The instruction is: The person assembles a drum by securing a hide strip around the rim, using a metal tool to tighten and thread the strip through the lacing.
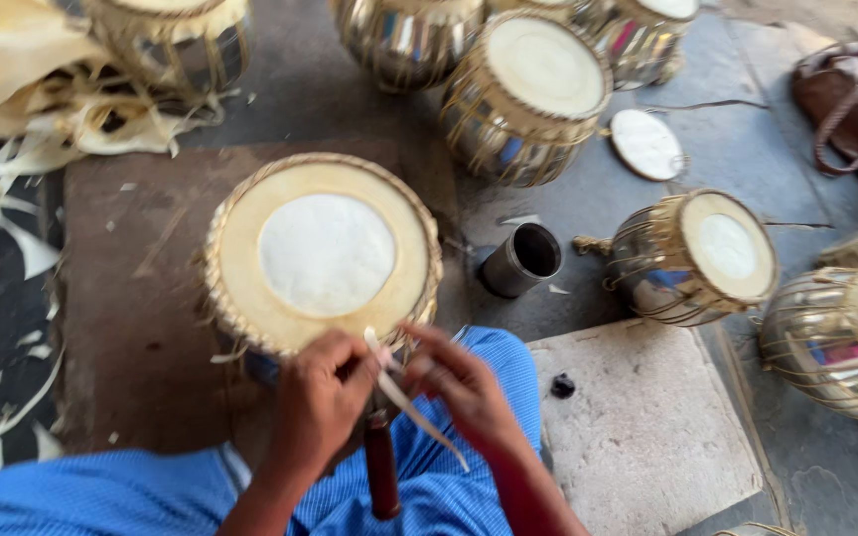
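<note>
Scraps of pale hide (22,89) are lying heaped at the far left on the floor, thin, limp and likely to slide about if grabbed. Next to them, on a brown board (121,298), a drum (322,260) is standing upright between the person's knees, its cream head with a white centre patch facing up and a braided rim running around it. It is looking fairly heavy, with a metal shell below, while the stretched skin is looking taut and easily marked, so the rim or the shell, not the head, would be the safer hold. At its near edge the left hand (318,402) is curling closed over the rim and what seems to be a dark red tool handle (381,476). The right hand (459,387) is pinching a pale strap (411,407) between thumb and fingers, the strip being narrow, flexible and probably slick, best gripped close to the lacing. Further right a dark metal cup (521,260) is lying tipped on the floor, and finished drums (692,260) are lying on their sides beyond it.
</note>
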A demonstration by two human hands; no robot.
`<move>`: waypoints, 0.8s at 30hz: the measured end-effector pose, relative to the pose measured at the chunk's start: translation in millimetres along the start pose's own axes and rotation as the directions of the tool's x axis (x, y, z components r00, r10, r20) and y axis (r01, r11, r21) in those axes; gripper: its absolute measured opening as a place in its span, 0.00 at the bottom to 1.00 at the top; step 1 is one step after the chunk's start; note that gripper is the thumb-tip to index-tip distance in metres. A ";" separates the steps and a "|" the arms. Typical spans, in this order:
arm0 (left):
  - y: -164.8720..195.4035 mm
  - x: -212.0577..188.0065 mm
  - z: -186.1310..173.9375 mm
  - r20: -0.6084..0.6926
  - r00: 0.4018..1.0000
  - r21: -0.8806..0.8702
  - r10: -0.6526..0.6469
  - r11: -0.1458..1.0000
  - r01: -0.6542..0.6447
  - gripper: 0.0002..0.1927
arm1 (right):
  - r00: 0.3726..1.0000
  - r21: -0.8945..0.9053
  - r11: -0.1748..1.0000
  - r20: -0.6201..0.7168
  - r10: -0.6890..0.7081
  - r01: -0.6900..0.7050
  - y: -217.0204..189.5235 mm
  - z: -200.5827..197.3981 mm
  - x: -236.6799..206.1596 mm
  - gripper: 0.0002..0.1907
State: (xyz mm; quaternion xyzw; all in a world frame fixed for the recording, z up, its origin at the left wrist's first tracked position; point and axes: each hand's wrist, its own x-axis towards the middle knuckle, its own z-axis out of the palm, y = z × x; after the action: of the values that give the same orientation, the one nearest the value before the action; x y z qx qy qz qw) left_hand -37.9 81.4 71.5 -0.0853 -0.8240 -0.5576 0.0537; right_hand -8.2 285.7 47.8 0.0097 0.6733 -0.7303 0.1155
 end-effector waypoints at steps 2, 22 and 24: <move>-4.6 4.3 -9.1 -0.094 0.966 0.185 0.240 0.958 -0.220 0.11 | 0.985 -0.050 0.999 -0.171 -0.019 0.011 12.5 -6.0 -5.3 0.22; -30.1 2.1 0.2 -0.295 0.906 0.239 0.304 0.941 -0.238 0.09 | 0.974 0.592 0.773 0.151 0.171 -0.227 66.6 76.2 -56.4 0.30; -31.0 2.8 1.6 -0.298 0.903 0.243 0.311 0.939 -0.243 0.09 | 0.973 0.590 0.774 0.156 0.171 -0.230 67.7 76.2 -56.0 0.31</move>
State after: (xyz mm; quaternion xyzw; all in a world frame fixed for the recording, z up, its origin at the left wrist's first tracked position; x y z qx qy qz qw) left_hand -46.8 71.9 43.2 -0.1011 -0.8343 -0.4646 0.2789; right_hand 69.4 214.8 -2.0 0.0836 0.3942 -0.8896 0.2149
